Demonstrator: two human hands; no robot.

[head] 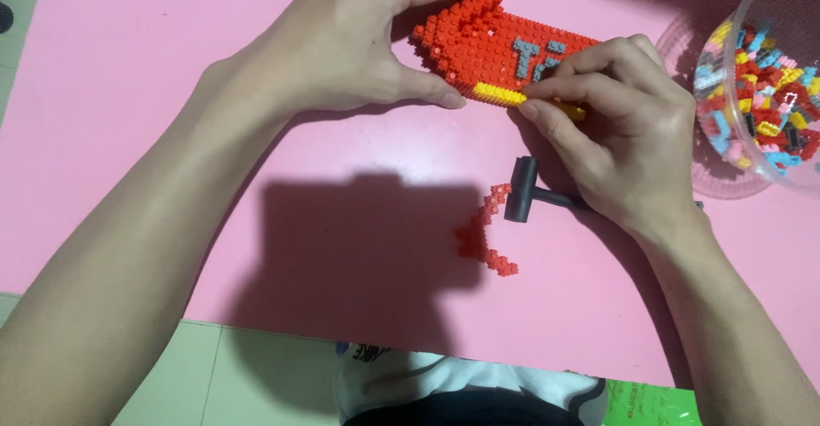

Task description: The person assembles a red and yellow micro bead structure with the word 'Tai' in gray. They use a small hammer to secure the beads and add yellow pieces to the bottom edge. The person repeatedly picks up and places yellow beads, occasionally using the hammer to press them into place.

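Right now your left hand (359,42) clamps the far left end of the red brick model (495,46) between thumb and curled fingers, while your right hand (619,127) pinches its yellow strip (500,93) along the near edge, the model lying at the far middle of the pink tabletop (128,136). Nearer you, a small dark hammer (523,190) lies beside a loose red brick piece (484,234), and a clear round tub (764,84) of mixed coloured bricks stands at the far right. A green packet (645,405) peeks in at the near right edge, with pale green floor (213,375) showing near left.
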